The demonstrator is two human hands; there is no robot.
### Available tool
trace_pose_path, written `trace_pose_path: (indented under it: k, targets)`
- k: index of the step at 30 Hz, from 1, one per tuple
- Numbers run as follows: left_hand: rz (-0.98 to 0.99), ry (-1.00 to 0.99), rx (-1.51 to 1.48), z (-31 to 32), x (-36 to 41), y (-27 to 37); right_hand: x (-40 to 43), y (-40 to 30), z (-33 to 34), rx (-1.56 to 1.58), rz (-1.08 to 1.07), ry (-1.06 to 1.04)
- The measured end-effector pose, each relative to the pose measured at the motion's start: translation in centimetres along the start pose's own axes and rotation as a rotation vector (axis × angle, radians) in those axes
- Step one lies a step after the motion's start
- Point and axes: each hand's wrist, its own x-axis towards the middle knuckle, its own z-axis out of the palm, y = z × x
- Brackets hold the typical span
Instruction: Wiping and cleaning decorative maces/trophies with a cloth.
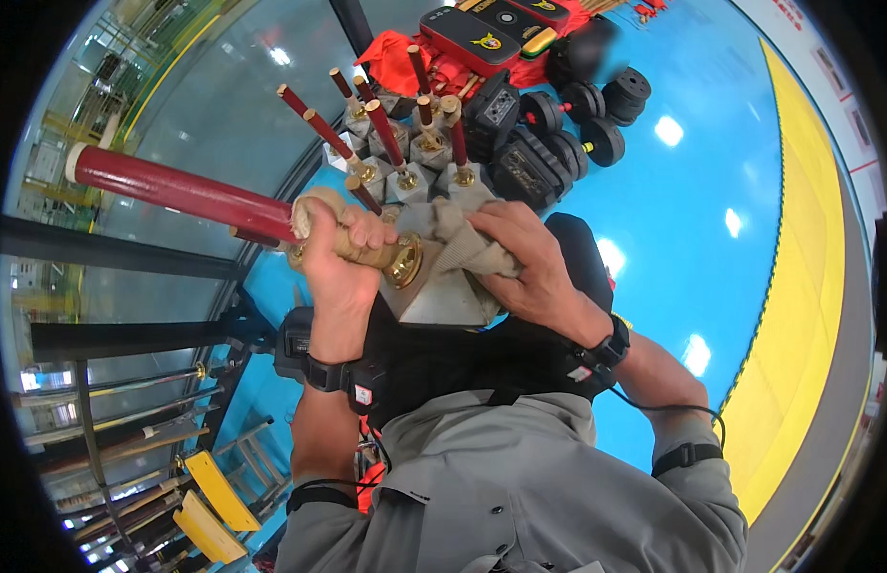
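My left hand (343, 251) is closed around the cloth-wrapped grip of a thick dark red pole (186, 190), just beside a shiny brass collar (404, 261). The collar joins a heavy grey block with sloping faces (447, 297), which rests against my black-clad legs. On the block's upper side my right hand (533, 265) presses a crumpled beige cloth (461, 236), its fingers bent over the fabric. The pole points to the left of the view. Part of the block is hidden under the cloth and my right hand.
Several similar grey blocks with red handles (408, 183) stand close beyond my hands. Dumbbells (601, 140), black weights (533, 168), red cloth (390, 61) and black-and-red cases (468, 36) lie farther off on the blue floor. A dark-framed glass wall (128, 247) and a small ladder (254, 458) are at left.
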Motion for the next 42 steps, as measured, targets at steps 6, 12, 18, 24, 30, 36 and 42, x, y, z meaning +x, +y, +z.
trace_pose_path:
  k: [6,12,18,24,30,36,42]
  targets:
    - [0.014,-0.105,0.032,0.1,-0.5,0.9,1.6,3.1,0.7,-0.007,0.11,0.024]
    - [0.062,-0.141,0.076,-0.7,-0.1,1.3,-1.1,5.0,1.3,0.636,0.731,0.078]
    - [0.041,-0.185,-0.008,-1.0,-0.2,1.7,-4.2,6.7,3.1,0.995,1.036,0.135]
    - [0.022,-0.316,-0.015,-0.8,-0.4,1.9,-3.1,7.0,2.1,1.166,1.209,0.124]
    - [-0.005,-0.467,-0.032,-0.5,-0.9,2.3,-0.7,7.2,0.7,0.901,0.891,-0.129]
    - [-0.033,-0.465,0.083,0.7,-1.1,1.3,3.1,2.7,-2.2,0.633,0.581,-0.314]
    - [-0.035,-0.403,0.074,1.2,-0.5,1.1,1.7,-0.6,-2.4,0.15,-0.073,-0.198]
